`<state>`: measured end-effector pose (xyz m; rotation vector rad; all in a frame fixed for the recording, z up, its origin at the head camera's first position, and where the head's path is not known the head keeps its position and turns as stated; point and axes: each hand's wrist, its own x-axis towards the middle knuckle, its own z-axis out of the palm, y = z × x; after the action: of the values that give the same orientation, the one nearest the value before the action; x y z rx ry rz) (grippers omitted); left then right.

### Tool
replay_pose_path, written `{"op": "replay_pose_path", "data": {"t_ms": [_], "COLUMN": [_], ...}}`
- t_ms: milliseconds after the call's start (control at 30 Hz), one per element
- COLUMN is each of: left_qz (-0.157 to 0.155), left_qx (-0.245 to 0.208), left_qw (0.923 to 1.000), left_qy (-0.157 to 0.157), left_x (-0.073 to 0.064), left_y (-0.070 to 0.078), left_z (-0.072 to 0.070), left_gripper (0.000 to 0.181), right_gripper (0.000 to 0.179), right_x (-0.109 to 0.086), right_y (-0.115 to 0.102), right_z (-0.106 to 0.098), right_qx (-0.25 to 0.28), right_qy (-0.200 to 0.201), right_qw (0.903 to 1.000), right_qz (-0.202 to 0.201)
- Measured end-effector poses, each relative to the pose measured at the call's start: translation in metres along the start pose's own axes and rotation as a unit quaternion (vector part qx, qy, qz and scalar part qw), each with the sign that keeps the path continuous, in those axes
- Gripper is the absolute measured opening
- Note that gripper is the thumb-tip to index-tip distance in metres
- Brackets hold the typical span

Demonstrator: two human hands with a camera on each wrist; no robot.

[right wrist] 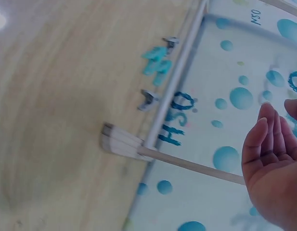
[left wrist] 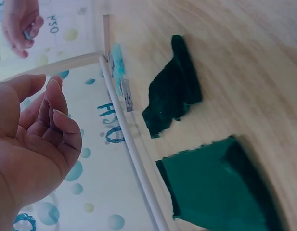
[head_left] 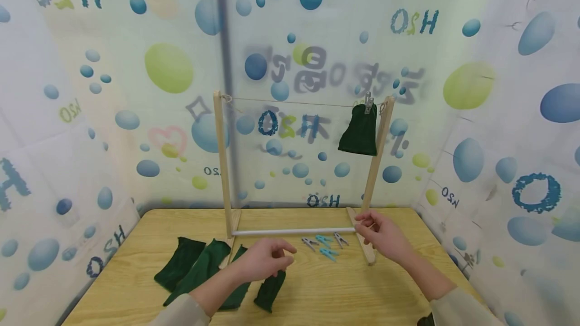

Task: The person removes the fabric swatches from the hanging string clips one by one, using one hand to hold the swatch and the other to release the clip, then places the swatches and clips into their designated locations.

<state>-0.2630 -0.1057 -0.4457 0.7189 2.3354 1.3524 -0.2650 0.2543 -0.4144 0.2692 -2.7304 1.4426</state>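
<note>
My left hand (head_left: 267, 259) hangs over the table, fingers loosely curled and holding nothing. Below and beside it lie dark green cloth pieces: a small one (head_left: 270, 292) under the hand, a larger one (head_left: 213, 258) by the forearm and another (head_left: 180, 263) at far left. The right hand (head_left: 384, 235), also relaxed and holding nothing, hovers by the foot of the rack's right post (head_left: 375, 180). Up on the string (head_left: 290, 100), near that post, a dark green cloth (head_left: 361, 132) hangs from metallic grey clothespins (head_left: 369, 104).
Between the hands, grey clothespins (head_left: 341, 239) and teal clothespins (head_left: 328, 253) lie on the wooden table (head_left: 326, 296). A white rod (head_left: 294, 231) joins the rack's feet. The left post (head_left: 222, 165) stands behind the cloths. A patterned curtain (head_left: 290, 24) surrounds the table.
</note>
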Motion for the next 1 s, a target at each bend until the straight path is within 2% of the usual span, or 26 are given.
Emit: {"op": "replay_pose_path", "data": {"t_ms": [200,367,667,1000], "left_qz": [0.012,0.028,0.069,0.111], "left_qx": [0.014,0.021,0.062,0.063], "left_qw": [0.9998,0.9994,0.9953,0.9895], "left_qy": [-0.001,0.002,0.029,0.068], "left_x": [0.01,0.023,0.045,0.07], "left_y": [0.011,0.026,0.058,0.098], "left_z": [0.002,0.001,0.002,-0.01], "left_gripper": [0.03,0.03,0.032,0.03], "right_gripper": [0.03,0.031,0.037,0.041], "right_x": [0.008,0.016,0.032,0.045], "right_y": [-0.024,-0.043,-0.069,-0.093], "right_z": [-0.026,-0.048,-0.08,-0.102], "right_qx": [-0.023,-0.048,-0.074,-0.072], "right_qy": [0.017,0.04,0.073,0.092], "right_qw": [0.9992,0.9971,0.9925,0.9905], "right_qz": [-0.028,-0.044,-0.065,-0.072]}}
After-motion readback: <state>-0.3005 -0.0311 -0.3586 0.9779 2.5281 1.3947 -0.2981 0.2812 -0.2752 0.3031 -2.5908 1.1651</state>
